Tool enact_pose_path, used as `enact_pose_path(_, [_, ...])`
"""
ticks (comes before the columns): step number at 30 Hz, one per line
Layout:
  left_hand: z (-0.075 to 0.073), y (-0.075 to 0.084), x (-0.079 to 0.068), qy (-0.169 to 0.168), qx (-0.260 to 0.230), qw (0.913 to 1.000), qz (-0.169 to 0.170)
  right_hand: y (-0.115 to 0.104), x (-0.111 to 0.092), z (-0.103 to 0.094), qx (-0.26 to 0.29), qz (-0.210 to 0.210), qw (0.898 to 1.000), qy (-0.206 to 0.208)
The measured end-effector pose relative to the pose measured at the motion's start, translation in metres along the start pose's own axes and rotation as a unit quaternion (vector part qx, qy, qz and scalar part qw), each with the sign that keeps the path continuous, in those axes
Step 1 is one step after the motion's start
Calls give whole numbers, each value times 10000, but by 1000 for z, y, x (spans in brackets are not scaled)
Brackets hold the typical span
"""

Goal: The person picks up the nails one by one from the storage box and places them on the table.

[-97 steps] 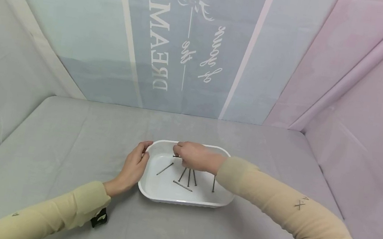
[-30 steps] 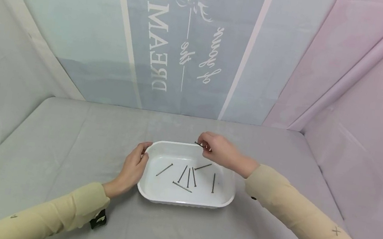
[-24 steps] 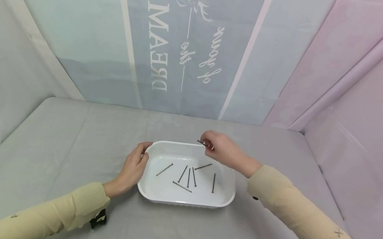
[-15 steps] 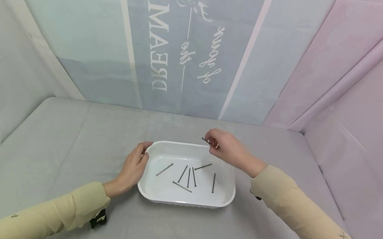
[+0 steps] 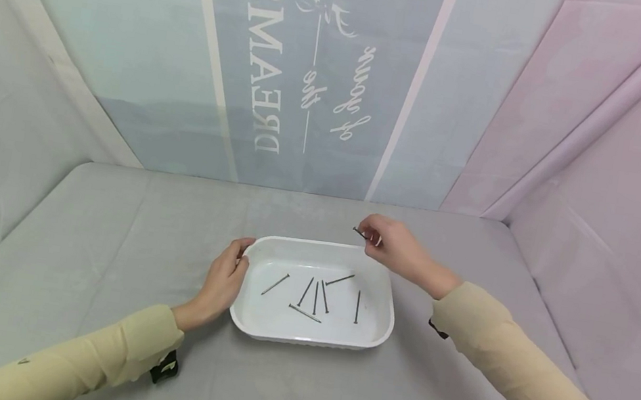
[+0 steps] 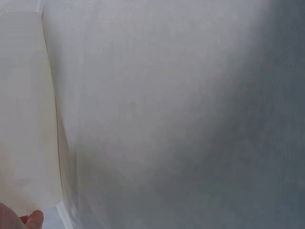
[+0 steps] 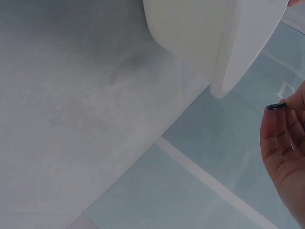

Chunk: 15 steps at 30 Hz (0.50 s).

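Note:
My right hand [image 5: 397,245] pinches a dark nail [image 5: 359,233] between thumb and fingertips, above the far right rim of a white oblong dish [image 5: 307,338]. In the right wrist view the same nail [image 7: 276,106] shows end-on at the fingertips. My left hand [image 5: 218,285] grips the dish's left end, thumb near the rim and fingers by the far corner. Several nails lie apart on the dish floor, among them a slanted nail [image 5: 275,284] at left, a near nail [image 5: 304,313] and an upright-lying nail [image 5: 357,307] at right. In the left wrist view only fingertips [image 6: 33,220] show.
A grey cloth-covered surface [image 5: 157,225] carries the dish. Behind it stands a printed fabric wall [image 5: 323,91] with mirrored lettering, and pale fabric walls close in the left and right sides. Dark straps show under both sleeve cuffs.
My right hand has come up out of the dish with a nail and drifted right and away over the far rim. The left hand and the dish have stayed put.

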<state>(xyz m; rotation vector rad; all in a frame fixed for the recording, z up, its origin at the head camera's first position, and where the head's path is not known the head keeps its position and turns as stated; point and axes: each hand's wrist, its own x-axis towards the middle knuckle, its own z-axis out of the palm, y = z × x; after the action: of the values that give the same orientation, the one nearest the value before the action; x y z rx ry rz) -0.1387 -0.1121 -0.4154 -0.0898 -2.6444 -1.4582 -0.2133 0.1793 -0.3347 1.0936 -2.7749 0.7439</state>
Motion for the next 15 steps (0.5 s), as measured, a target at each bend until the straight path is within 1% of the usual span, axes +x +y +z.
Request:
enact_pose_path(9, [0, -3, -1, -32, -38, 10000, 47, 7, -7, -2, -192, 150, 9996, 137])
enact_pose_path(15, [0, -5, -1, -34, -59, 9999, 83, 11, -12, -1, -190, 143, 9994, 238])
